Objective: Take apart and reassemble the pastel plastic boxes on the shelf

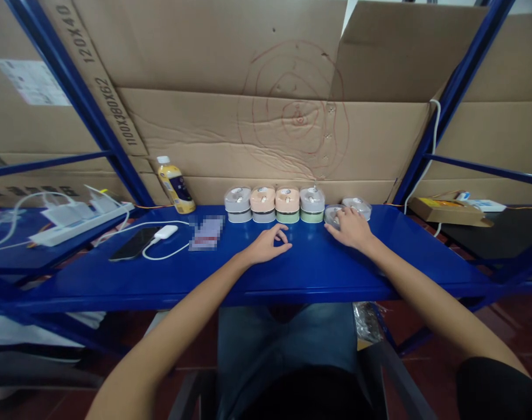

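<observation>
1. Our left hand (268,245) hovers or rests just in front of the row of stacked containers (287,204); we cannot tell whether it touches the bench (292,271). Its fingers are open and loosely curled, with the thumb apart from them, and they sit short of the row.
2. Our right hand (352,227) is to the right of the row. Its fingers are spread and bent over the near low container (331,214), seeming to touch its top; we cannot tell whether they grip it, as the hand hides part of it.
3. The near low container lies just beside the row's right end. The far low container (359,204) is a little further right, partly behind our fingers.
4. The row itself holds four, side by side: grey, two with peach tops, and grey, the two rightmost with green bases.
5. Close behind the row stands the cardboard wall (196,122). In front of it, a band of blue surface runs to the bench's front edge, giving our hands room sideways.
6. Left of the row come a pixelated item (207,232), the yellow bottle (177,186), a white charger (165,232) and a dark phone (135,244).
</observation>
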{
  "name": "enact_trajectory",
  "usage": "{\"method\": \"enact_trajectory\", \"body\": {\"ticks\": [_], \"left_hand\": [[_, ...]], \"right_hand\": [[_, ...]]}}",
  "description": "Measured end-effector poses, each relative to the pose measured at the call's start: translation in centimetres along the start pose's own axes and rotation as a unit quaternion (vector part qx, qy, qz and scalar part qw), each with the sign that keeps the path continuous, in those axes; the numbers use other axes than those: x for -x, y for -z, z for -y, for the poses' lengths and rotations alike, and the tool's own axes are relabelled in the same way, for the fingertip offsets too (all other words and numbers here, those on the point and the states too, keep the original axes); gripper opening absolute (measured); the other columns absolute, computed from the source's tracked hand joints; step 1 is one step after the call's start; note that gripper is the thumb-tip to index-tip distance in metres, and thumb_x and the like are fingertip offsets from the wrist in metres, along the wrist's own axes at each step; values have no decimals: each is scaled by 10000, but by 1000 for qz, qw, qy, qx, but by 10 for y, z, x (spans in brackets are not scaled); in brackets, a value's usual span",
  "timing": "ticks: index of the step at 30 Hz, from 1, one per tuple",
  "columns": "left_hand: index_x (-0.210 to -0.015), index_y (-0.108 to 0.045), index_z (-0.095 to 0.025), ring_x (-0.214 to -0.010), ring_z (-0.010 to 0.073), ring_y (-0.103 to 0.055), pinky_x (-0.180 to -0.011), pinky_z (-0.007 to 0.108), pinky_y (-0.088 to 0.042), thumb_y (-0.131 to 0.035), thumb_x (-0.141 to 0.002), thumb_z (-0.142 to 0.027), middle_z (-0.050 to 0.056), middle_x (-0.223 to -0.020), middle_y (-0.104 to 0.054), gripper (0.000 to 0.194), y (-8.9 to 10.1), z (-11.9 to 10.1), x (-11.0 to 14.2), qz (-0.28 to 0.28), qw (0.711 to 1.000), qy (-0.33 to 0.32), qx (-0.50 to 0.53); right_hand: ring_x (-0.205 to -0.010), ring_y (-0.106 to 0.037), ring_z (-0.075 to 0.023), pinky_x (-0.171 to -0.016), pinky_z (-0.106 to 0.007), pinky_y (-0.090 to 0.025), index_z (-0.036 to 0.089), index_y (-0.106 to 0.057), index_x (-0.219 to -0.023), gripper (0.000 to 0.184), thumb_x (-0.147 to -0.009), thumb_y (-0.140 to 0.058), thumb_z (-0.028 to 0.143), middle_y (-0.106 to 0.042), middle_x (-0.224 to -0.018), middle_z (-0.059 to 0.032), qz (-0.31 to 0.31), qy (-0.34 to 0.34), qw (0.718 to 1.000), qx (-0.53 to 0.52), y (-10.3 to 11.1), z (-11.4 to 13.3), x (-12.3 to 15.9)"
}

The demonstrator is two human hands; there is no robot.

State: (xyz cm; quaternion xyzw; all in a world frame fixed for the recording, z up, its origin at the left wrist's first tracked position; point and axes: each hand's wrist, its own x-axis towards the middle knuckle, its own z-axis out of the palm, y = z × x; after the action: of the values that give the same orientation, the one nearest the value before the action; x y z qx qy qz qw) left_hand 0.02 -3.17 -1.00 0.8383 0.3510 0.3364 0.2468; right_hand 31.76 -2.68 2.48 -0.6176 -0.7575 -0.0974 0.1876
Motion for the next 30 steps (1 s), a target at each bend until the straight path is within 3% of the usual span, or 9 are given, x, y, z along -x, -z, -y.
{"method": "enact_trajectory", "body": {"ticks": [2, 4, 6, 11, 14, 18, 21, 25, 30], "left_hand": [[-1263, -561, -224, -964, 247, -736, -991, 471, -572, -708, -905, -471, 50, -1005, -770, 460, 0, 1, 0, 3, 1000, 3, -2], [-1290, -562, -229, -992, 250, -730, -1005, 474, -569, -727, -900, -504, 51, -1035, -767, 505, 1, 1, 0, 6, 1000, 10, -9], [-1329, -562, -228, -1048, 267, -721, -1016, 481, -570, -795, -846, -556, 71, -1105, -754, 628, 1, 1, 1, 6, 1000, 15, -13], [-1494, -485, -188, -1302, 380, -638, -1111, 569, -531, -993, -591, -571, 204, -1403, -631, 1105, 2, -1, 1, -6, 1000, 16, 24], [-1591, -393, -195, -1437, 429, -542, -1194, 631, -449, -1022, -556, -539, 247, -1539, -537, 1260, 4, 0, 2, 0, 999, -1, 52], [-1665, -298, -227, -1449, 430, -538, -1215, 654, -413, -1014, -593, -512, 234, -1559, -537, 1321, 7, 1, 3, 10, 997, -29, 69], [-1608, -445, -240, -1395, 406, -591, -1201, 621, -439, -977, -655, -518, 182, -1478, -619, 1127, 10, -2, 3, 25, 998, -46, 29], [-1255, -782, -246, -1325, 358, -640, -1187, 548, -468, -862, -805, -501, 128, -1415, -635, 523, 10, -7, 4, 66, 993, -70, -74], [-1150, -844, -233, -1352, 344, -621, -1174, 500, -490, -704, -944, -516, 143, -1427, -608, 377, 11, -7, 5, 43, 991, -82, -95]], "right_hand": [[-1373, -531, -530, -1098, -663, -455, 109, -615, -1363, 786, -919, -581, 757, -582, -1436, -316, -6, -79, 997, 12, 13, 7, 7], [-1287, -607, -528, -1006, -622, -519, 83, -567, -1400, 901, -867, -622, 808, -604, -1384, -328, 49, -149, 987, 32, 23, 14, 7], [-1216, -671, -488, -949, -549, -552, 80, -544, -1414, 889, -871, -645, 777, -654, -1318, -305, 122, -157, 979, 41, 27, 19, 5], [-1209, -696, -419, -977, -488, -566, 127, -536, -1466, 849, -815, -788, 611, -654, -1391, -256, 151, 50, 986, -57, 19, 36, 4], [-1289, -662, -394, -1064, -518, -552, 166, -533, -1511, 901, -773, -838, 585, -644, -1464, -204, 121, 213, 948, -202, 12, 53, 3], [-1338, -641, -381, -1123, -550, -528, 200, -541, -1527, 925, -763, -856, 616, -634, -1504, -171, 60, 245, 917, -309, 6, 60, -6], [-1297, -666, -378, -1093, -558, -551, 209, -573, -1498, 859, -778, -862, 576, -668, -1459, -163, 57, 203, 917, -339, 0, 44, -12], [-1251, -690, -380, -1048, -584, -581, 210, -586, -1481, 808, -794, -863, 534, -689, -1422, -171, 61, 112, 921, -367, -12, 20, -15], [-1288, -672, -367, -1113, -581, -544, 205, -603, -1454, 788, -788, -873, 527, -697, -1411, -156, 61, 85, 904, -415, -19, 20, -15]]}}
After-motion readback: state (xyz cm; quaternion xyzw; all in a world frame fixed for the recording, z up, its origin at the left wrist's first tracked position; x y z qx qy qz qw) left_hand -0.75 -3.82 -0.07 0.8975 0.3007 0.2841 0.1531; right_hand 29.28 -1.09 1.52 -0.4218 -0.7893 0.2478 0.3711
